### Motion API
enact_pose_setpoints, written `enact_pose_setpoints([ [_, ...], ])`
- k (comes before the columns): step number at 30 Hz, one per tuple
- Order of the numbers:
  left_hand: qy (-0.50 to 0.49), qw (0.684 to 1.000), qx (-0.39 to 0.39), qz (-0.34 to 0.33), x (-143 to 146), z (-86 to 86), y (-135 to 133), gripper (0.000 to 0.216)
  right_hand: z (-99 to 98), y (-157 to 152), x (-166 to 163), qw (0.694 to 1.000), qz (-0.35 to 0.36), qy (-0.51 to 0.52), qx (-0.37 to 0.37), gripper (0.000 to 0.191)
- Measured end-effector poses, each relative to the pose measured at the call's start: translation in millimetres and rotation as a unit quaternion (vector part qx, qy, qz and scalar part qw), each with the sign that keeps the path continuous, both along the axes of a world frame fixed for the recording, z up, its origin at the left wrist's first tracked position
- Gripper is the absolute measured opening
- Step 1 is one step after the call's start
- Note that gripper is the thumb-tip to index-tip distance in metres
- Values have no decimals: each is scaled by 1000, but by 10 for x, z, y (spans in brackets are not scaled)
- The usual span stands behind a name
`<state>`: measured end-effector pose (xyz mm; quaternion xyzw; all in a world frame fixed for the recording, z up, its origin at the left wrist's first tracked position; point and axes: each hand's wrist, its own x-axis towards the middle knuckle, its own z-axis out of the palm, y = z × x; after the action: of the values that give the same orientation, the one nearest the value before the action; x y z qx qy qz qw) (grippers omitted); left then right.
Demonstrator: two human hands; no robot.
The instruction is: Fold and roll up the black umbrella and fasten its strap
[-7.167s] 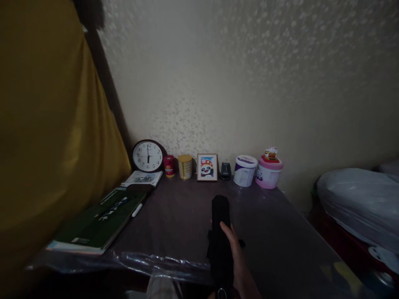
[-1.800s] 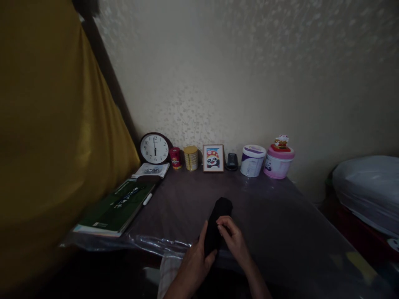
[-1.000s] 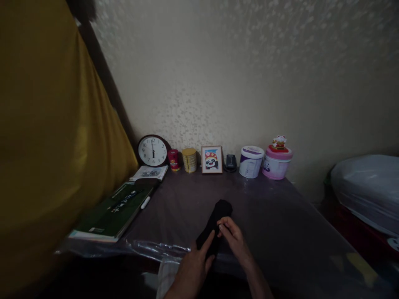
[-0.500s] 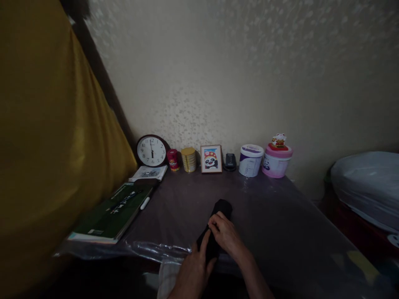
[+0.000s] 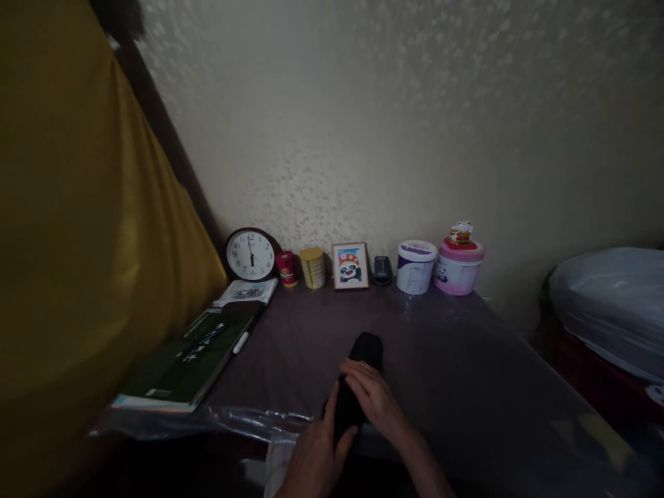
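A long black cloth item, like a sock (image 5: 364, 348), lies lengthwise on the dark table (image 5: 456, 373) near its front edge. My left hand (image 5: 316, 453) grips its near end from the left, thumb wrapped over the fabric. My right hand (image 5: 374, 400) lies on top of its middle with the fingers curled over it. Only the far rounded end of the cloth shows beyond my hands.
Along the wall stand a round clock (image 5: 250, 254), a red can (image 5: 286, 268), a gold tin (image 5: 312, 267), a panda picture frame (image 5: 350, 265), a small black device (image 5: 382, 270), a white tub (image 5: 416, 265) and a pink tub (image 5: 458, 266). Green books (image 5: 184, 360) lie at left beside a yellow curtain (image 5: 77, 242).
My right hand has slid from pinching the cloth's edge to lying over its middle. My left hand keeps its hold at the near end. The view drifted slightly.
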<state>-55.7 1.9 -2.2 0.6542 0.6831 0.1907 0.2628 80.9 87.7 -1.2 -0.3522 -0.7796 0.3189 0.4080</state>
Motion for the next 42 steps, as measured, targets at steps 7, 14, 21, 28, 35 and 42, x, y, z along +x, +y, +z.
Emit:
enact_pose_setpoints([
  [7, 110, 992, 26, 64, -74, -11, -236, 61, -151, 281, 335, 955, -160, 194, -157, 40],
  [14, 162, 981, 104, -1, 78, -59, -218, 60, 139, 167, 70, 996, -37, 60, -64, 25],
  [21, 197, 976, 95, 19, 174, -220, -142, 75, 176, 125, -111, 986, 19, -167, 16, 29],
  [28, 249, 960, 123, 32, 173, -305, -129, 74, 225, 176, -150, 971, 24, -236, 16, 23],
  [35, 286, 951, 114, 28, 176, -267, -122, 73, 175, 227, -171, 979, 12, -203, -21, 14],
  [42, 253, 967, 0, 28, 224, -6, -138, 71, 191, 207, -101, 992, 48, -19, -117, 16],
])
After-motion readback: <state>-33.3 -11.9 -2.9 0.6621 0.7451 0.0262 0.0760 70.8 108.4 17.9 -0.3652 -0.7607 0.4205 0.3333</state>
